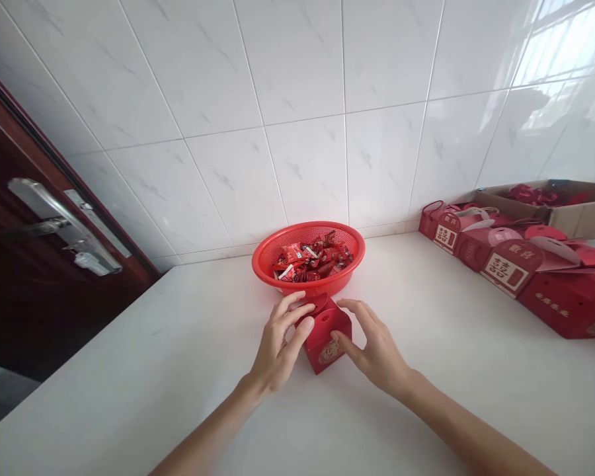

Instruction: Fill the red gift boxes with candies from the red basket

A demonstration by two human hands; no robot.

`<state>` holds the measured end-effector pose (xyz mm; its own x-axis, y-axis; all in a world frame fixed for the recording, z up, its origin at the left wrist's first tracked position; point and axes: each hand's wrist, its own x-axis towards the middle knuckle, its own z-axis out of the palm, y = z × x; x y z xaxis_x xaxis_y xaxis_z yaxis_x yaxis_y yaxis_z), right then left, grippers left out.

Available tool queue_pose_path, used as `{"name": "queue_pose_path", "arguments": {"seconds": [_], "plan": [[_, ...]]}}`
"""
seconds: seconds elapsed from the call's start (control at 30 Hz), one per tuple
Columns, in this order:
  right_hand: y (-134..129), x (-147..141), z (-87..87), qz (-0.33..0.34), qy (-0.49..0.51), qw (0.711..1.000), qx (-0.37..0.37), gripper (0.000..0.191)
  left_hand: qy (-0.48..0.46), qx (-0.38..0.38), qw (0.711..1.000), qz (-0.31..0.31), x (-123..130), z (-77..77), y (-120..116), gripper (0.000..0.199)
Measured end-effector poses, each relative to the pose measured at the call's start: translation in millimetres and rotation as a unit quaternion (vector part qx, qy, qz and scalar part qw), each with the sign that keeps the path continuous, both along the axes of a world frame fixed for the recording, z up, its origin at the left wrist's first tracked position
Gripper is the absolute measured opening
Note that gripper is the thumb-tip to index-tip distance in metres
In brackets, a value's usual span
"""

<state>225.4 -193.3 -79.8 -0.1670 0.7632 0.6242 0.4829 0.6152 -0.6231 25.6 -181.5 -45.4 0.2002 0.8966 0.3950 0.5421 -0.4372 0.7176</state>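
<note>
A small red gift box point(322, 344) with a gold print stands on the white tabletop, its top flaps raised and partly apart. My left hand point(279, 344) is at the box's left side, fingers apart, thumb near the front flap. On the right side my right hand point(377, 344) curves around the box with its thumb near the front face and its fingers spread. Whether the fingertips press on the card is hard to tell. Just behind the box sits a red plastic basket point(307, 287) holding several red-wrapped candies point(313, 261).
Several red gift boxes point(508, 268) stand in a row at the right. Behind them is a cardboard box point(582, 218) with red items inside. A white tiled wall point(307, 165) borders the table point(178, 370) at the back. A dark red door point(44, 264) is at the left.
</note>
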Motion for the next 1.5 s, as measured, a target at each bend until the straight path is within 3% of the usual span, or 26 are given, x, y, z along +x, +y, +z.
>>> {"name": "queue_pose_path", "arguments": {"seconds": [0.23, 0.43, 0.67, 0.77, 0.93, 1.07, 1.3, 1.4, 1.5], "plan": [[1, -1, -1.5, 0.027, 0.010, 0.995, -0.100, 0.036, 0.009, -0.047, 0.999, -0.002, 4, 1.8, 4, 0.029], [1, 1, 4.0, 0.036, 0.000, 0.994, -0.100, 0.046, 0.014, -0.047, 0.998, -0.036, 7, 2.6, 11, 0.027], [5, 7, 6.5, -0.020, -0.058, 0.996, -0.067, 0.069, -0.009, -0.044, 0.998, -0.046, 31, -0.3, 29, 0.029], [8, 7, 3.7, -0.076, -0.104, 0.990, -0.060, 0.080, -0.032, -0.049, 0.996, -0.060, 44, -3.5, 34, 0.030], [11, 8, 6.0, -0.156, -0.160, 0.974, -0.041, 0.067, -0.027, -0.058, 0.994, -0.085, 51, -7.0, 33, 0.038], [13, 15, 15.2, -0.182, -0.156, 0.969, -0.061, 0.053, -0.032, -0.081, 0.994, -0.073, 34, -5.7, 21, 0.049], [19, 58, 41.9, -0.238, -0.126, 0.949, -0.166, 0.062, -0.078, -0.126, 0.989, -0.028, -23, -23.1, 0, 0.040], [1, 89, 45.7, -0.286, -0.075, 0.948, -0.117, 0.059, -0.086, -0.145, 0.986, -0.015, -37, -32.5, 1, 0.041], [-36, 128, 38.4, -0.359, -0.031, 0.932, -0.023, 0.055, -0.069, -0.141, 0.987, -0.023, -40, -33.2, 5, 0.040]]}}
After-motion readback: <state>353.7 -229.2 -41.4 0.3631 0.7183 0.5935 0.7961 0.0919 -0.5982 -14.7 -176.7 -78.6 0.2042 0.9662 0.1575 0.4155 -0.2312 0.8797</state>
